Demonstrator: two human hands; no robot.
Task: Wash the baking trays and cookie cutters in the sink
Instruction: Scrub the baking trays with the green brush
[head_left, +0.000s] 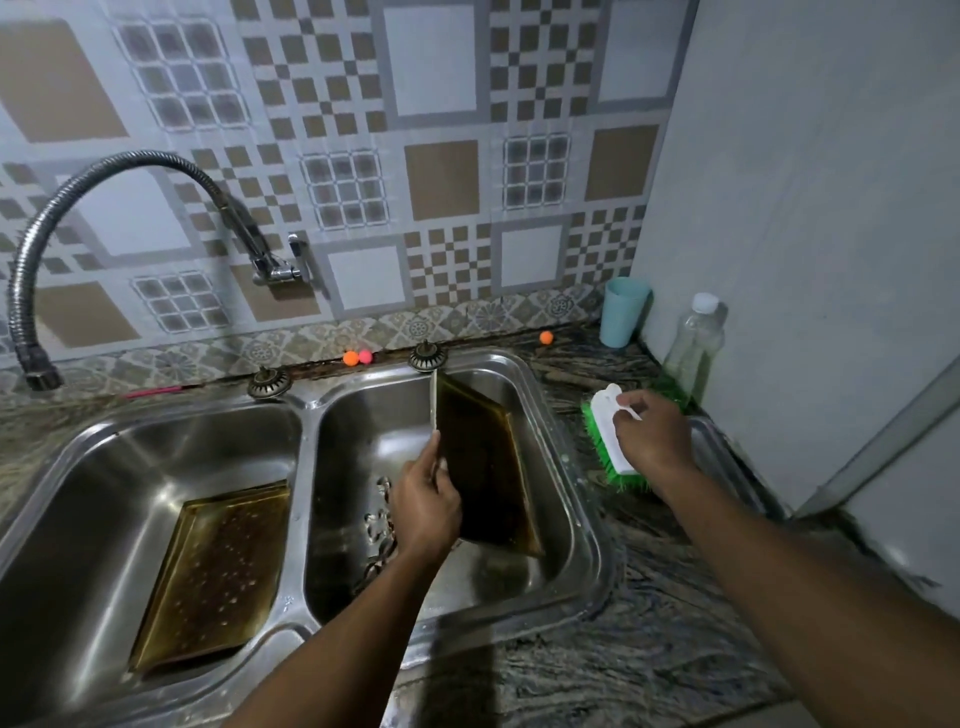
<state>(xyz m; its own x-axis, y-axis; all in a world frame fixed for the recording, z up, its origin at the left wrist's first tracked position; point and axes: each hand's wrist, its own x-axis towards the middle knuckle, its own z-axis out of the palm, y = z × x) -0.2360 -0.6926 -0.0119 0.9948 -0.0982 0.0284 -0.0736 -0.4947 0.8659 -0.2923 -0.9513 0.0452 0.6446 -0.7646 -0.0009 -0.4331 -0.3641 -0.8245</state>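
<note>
— What is standing around the sink (592, 540)?
— A blue cup (623, 312) and a clear plastic bottle (693, 348) are standing in the far right corner of the countertop (623, 634). A flexible tap hose (104, 171) is arching over the left bowl. An orange ball (351, 357) and a pink ball (365, 356) are lying side by side on the back ledge.
— Is anything getting in the way?
— The upright baking tray (483, 457) is hiding part of the right bowl's far wall.
— Who is holding it?
— The left hand (426, 506) is gripping its near left edge, keeping it on end in the right bowl. Cookie cutters (382, 525) are lying on the bowl floor just left of that hand.
— And the other tray?
— The second baking tray (208, 577) is lying tilted in the left bowl, well apart from both hands.
— And the right hand (652, 441)?
— It is curling round the white handle of a green-bristled scrubbing brush (605, 441), which is resting on the countertop just right of the sink.
</note>
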